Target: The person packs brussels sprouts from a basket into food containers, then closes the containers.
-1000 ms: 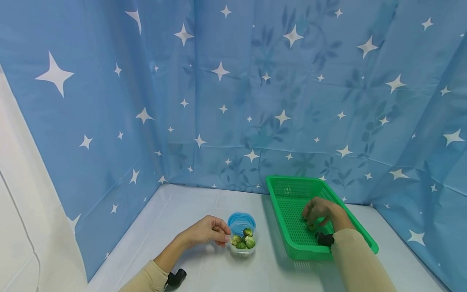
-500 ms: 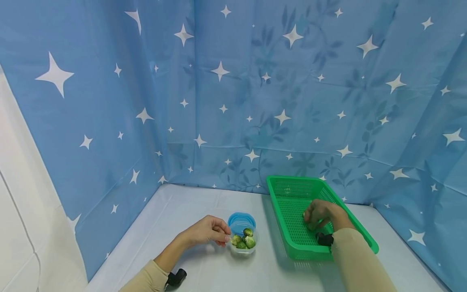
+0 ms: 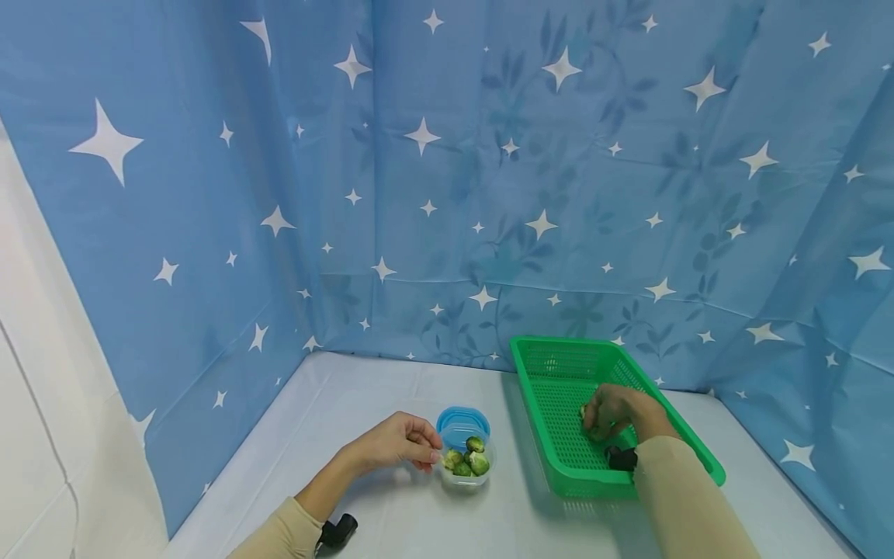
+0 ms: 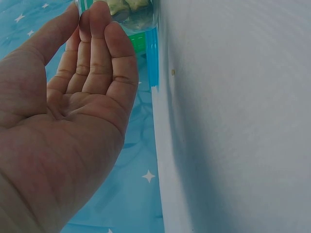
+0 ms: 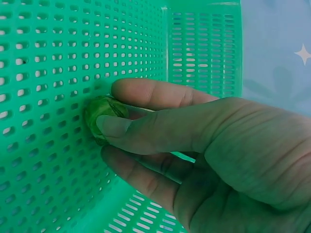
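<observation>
My left hand [image 3: 401, 444] pinches the near-left rim of a small clear plastic container [image 3: 466, 483] between thumb and fingers. Several green Brussels sprouts [image 3: 478, 463] lie in that container. Inside the green basket [image 3: 539, 423], my right hand [image 3: 624, 411] grips one more Brussels sprout [image 5: 96, 115]. The right wrist view has the thumb on this sprout, close against the perforated basket floor, with fingers around its other side. From the left wrist view, only the lower part of the clear container [image 4: 143, 22] shows beyond the fingertips.
Behind the clear container lies a blue lid [image 3: 462, 419] on the white tabletop [image 3: 377, 388]. Blue star-patterned curtains [image 3: 447, 233] hang along the back and sides. A small crumb [image 4: 173, 72] sits on the tabletop.
The right hand's fingers have closed around the sprout in the basket, and the hand has shifted slightly. The left hand and container have stayed put.
</observation>
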### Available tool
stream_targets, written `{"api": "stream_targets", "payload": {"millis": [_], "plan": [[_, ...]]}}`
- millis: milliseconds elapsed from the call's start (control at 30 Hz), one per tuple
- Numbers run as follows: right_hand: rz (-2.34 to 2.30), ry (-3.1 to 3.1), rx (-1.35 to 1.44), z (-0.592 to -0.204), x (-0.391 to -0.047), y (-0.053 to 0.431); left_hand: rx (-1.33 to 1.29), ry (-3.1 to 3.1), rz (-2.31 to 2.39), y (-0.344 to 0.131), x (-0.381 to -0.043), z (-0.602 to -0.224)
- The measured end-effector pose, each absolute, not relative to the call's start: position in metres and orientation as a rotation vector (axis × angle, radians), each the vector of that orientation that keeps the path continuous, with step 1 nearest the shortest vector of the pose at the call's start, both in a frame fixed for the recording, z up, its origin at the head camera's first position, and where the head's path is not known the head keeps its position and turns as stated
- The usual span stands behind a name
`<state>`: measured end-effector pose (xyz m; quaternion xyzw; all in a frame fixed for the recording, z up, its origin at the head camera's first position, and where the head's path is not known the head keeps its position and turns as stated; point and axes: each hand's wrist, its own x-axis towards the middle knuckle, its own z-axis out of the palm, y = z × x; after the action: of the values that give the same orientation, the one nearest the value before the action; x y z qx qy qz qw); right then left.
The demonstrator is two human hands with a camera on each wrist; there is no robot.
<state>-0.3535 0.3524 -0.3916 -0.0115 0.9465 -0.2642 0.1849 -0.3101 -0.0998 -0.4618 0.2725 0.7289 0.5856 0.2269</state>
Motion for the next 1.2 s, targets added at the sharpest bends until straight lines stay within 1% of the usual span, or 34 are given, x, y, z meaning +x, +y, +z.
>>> {"api": "stream_targets", "payload": {"millis": [267, 533, 800, 1200], "plan": [[-0.742, 2.664, -0.052, -0.393, -0.355, 0.352, 0.766, 2.003, 1.615, -0.101, -0.310, -0.462], [-0.696, 2.670, -0.094, -0.387, -0.353, 0.350, 0.763, 2.000, 1.615, -0.100, -0.311, -0.462], [-0.645, 2.703, -0.197, -0.381, -0.358, 0.344, 0.767, 1.995, 1.617, -0.100, -0.311, -0.462], [-0.776, 2.630, -0.647, -0.361, -0.366, 0.323, 0.772, 1.998, 1.609, -0.101, -0.310, -0.461]]}}
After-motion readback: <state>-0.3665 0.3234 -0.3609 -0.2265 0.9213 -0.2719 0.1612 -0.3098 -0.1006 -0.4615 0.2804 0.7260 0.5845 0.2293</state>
